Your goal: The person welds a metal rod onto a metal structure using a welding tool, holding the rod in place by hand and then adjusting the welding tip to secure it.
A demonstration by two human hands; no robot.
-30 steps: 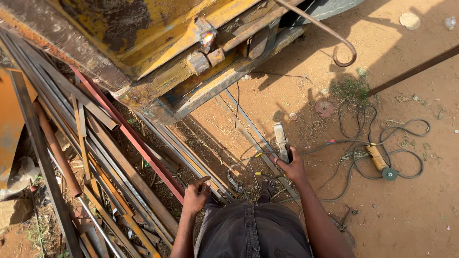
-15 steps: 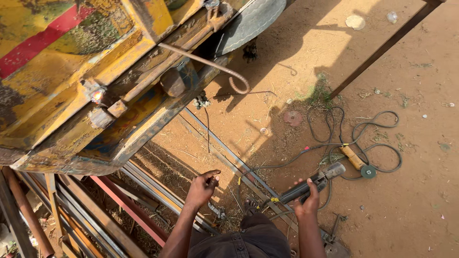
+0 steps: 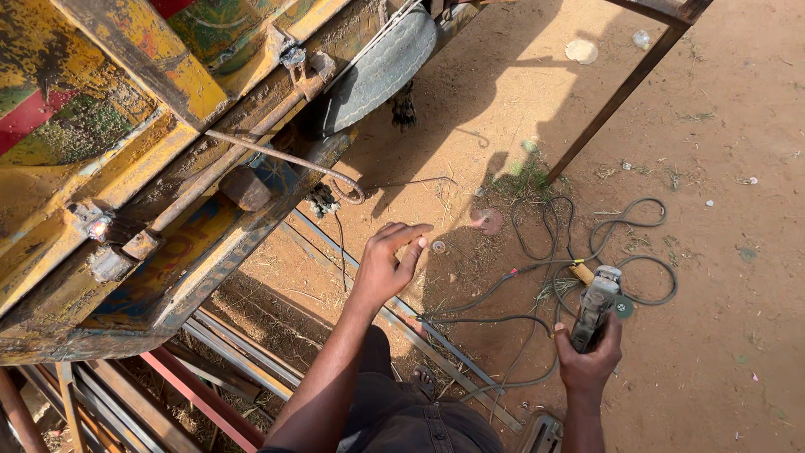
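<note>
Angle grinder (image 3: 595, 306), at 4 o'clock over sandy ground (image 3: 721, 252): right hand (image 3: 589, 362) wrapped round its rear body, left hand (image 3: 387, 262) spread and empty at centre; likely heavy, rigid, best gripped by the body, clear of disc and trailing cable (image 3: 604, 243).

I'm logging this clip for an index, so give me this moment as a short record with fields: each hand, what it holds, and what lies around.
Left hand: left hand open, fingers spread, holding nothing, raised over the sandy ground
Right hand: right hand gripping an angle grinder
Cable: black cable looped on the sand beyond the grinder
Metal stock: long steel bars lying on the ground beside the person
Vehicle: worn yellow vehicle body at left, tyre beneath it
</note>
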